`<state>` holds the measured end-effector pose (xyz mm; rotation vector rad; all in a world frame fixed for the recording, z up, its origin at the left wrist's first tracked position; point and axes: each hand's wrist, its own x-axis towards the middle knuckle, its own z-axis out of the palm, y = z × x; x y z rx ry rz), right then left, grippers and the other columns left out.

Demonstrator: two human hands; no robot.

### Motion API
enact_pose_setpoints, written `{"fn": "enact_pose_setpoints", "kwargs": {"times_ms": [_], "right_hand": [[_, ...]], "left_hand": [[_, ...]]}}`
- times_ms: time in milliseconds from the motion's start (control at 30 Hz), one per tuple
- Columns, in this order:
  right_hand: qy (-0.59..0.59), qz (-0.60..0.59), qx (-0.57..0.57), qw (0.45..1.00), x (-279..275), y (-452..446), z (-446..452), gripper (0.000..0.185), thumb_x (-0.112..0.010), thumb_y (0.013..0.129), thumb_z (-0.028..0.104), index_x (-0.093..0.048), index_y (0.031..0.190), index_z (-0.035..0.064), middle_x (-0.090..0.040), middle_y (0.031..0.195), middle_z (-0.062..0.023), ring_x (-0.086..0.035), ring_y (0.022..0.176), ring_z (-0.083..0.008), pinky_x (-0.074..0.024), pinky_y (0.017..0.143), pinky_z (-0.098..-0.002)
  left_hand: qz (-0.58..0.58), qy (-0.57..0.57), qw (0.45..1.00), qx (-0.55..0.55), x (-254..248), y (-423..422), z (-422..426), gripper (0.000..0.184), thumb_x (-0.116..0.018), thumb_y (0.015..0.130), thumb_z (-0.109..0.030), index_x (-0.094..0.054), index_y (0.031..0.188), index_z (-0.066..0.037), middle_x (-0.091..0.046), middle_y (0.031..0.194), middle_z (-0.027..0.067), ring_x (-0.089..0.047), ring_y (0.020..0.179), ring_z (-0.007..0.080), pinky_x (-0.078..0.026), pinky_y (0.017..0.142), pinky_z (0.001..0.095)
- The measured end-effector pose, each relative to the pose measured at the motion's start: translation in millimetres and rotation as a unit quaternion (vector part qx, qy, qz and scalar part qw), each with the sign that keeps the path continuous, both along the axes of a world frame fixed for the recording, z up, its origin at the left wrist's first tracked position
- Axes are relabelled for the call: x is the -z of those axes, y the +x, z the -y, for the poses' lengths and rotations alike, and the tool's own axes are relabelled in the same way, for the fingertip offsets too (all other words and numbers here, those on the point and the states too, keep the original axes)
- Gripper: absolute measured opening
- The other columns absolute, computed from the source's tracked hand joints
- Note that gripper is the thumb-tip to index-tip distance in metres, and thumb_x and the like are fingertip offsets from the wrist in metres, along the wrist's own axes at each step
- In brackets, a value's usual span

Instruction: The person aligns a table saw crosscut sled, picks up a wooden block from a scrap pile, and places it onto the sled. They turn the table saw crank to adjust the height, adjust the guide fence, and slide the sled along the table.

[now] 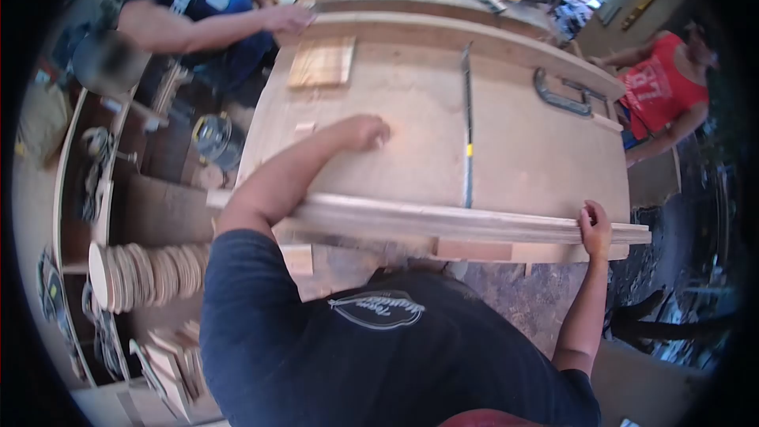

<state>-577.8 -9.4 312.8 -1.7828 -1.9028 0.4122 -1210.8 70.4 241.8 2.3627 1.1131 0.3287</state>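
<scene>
My left hand (366,133) is over the middle-left of the wide wooden panel (411,166), its fingers curled in. Something small and pale shows at the fingertips, too blurred to name. My left forearm crosses above a long wooden strip (427,220), which runs along the panel's near edge and looks layered. Near its right end, my right hand (594,231) is closed around the strip. Between the hands, a long thin dark bar (468,126) with a yellow mark lies across the panel.
A flat wood piece (322,62) and a clamp (563,96) lie on the panel. One person's hand (291,19) is at its far left corner; another person in red (662,83) stands at the right. Stacked wooden discs (150,275) sit at lower left, below a bucket-like container (217,141).
</scene>
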Motion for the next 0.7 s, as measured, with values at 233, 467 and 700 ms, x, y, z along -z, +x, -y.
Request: {"fn": "enact_pose_setpoints", "kwargs": {"times_ms": [233, 467, 700], "right_hand": [[-0.021, -0.028, 0.010, 0.999, 13, 15, -10, 0.028, -0.063, 0.092, 0.020, -0.063, 0.114, 0.0030, -0.067, 0.093, -0.0088, -0.065, 0.084, -0.0168, -0.0518, 0.077, -0.0304], [-0.024, -0.035, 0.030, 0.999, 11, 8, -10, 0.027, -0.062, 0.094, 0.021, -0.063, 0.110, 0.0001, -0.066, 0.090, -0.0062, -0.062, 0.080, -0.0128, -0.0503, 0.073, -0.0269], [-0.036, -0.051, 0.044, 0.997, 12, 7, -11, 0.025, -0.062, 0.093, 0.020, -0.064, 0.107, -0.0005, -0.066, 0.089, -0.0051, -0.060, 0.077, -0.0110, -0.0494, 0.071, -0.0259]], "left_hand": [[-0.006, 0.024, 0.976, -0.217, -52, -123, 55, 0.021, -0.069, 0.074, -0.011, -0.067, 0.095, -0.006, -0.066, 0.094, 0.0159, -0.062, 0.093, 0.0342, -0.050, 0.082, 0.0394], [-0.044, -0.010, 0.955, -0.293, -33, -159, 58, 0.028, -0.071, 0.079, -0.014, -0.067, 0.104, -0.005, -0.064, 0.103, 0.0182, -0.061, 0.098, 0.0329, -0.049, 0.086, 0.0384], [-0.094, -0.012, 0.979, -0.178, -27, -131, 75, 0.044, -0.079, 0.073, -0.025, -0.064, 0.113, -0.015, -0.057, 0.116, 0.0142, -0.055, 0.109, 0.0346, -0.046, 0.094, 0.0419]]}}
